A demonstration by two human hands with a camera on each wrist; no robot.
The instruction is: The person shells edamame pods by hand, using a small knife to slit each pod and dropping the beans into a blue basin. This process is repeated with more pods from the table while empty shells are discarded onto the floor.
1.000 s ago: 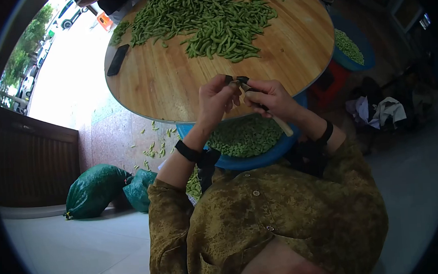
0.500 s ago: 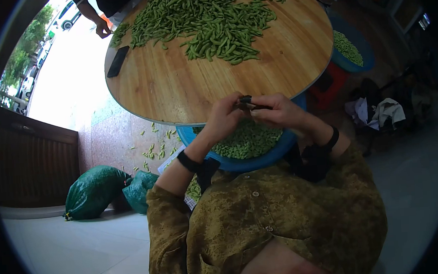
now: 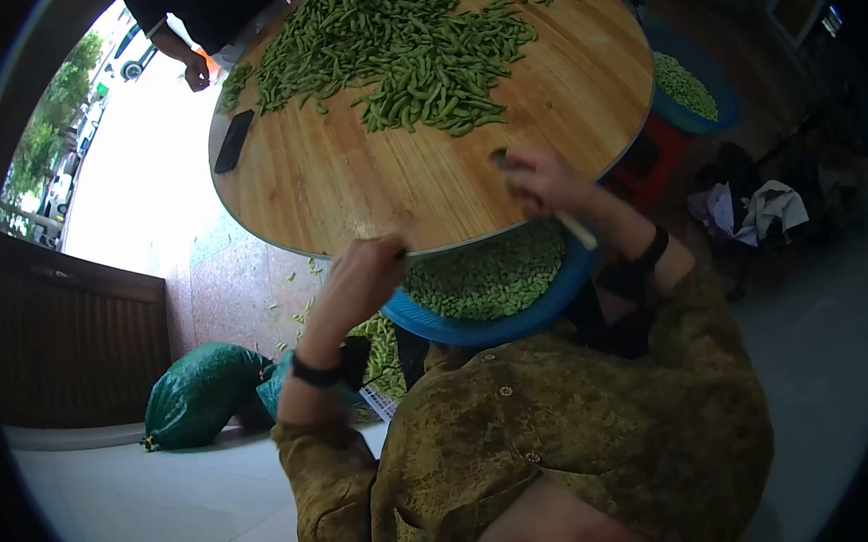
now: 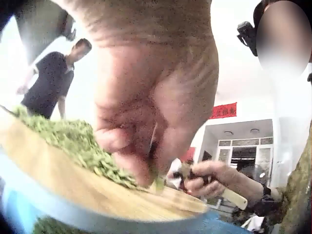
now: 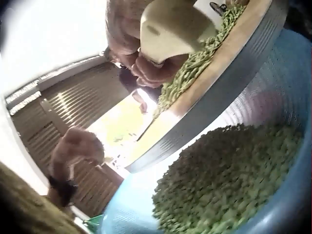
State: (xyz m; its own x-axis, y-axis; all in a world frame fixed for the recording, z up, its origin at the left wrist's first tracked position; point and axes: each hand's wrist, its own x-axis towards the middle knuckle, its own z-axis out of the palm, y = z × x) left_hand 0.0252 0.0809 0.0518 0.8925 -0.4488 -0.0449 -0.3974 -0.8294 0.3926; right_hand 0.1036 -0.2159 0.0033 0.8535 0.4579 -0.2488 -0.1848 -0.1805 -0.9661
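Note:
In the head view the left hand (image 3: 360, 276) hangs over the left side of the blue basin (image 3: 427, 324), fingers curled. The left wrist view shows a small green pod (image 4: 159, 185) pinched at its fingertips. To the right, above the table's near edge, the right hand (image 3: 548, 180) grips a tool with a pale handle (image 3: 579, 230); a dark tip (image 3: 498, 155) shows beyond its fingers. The same handle (image 5: 170, 29) is large in the right wrist view. Shelled green beans (image 3: 490, 287) fill the basin. The two hands are apart.
A heap of green pods (image 3: 432, 82) covers the far part of the round wooden table (image 3: 349, 177), with a flat black object (image 3: 234, 141) at its left. Green sacks (image 3: 203, 394) stand on the floor. Another basin of beans (image 3: 683, 87) is at the right; people stand beyond the table.
The hands were together over the near table edge and have separated, the left moving left and down, the right moving right and slightly up. The pale handle shows again below the right hand.

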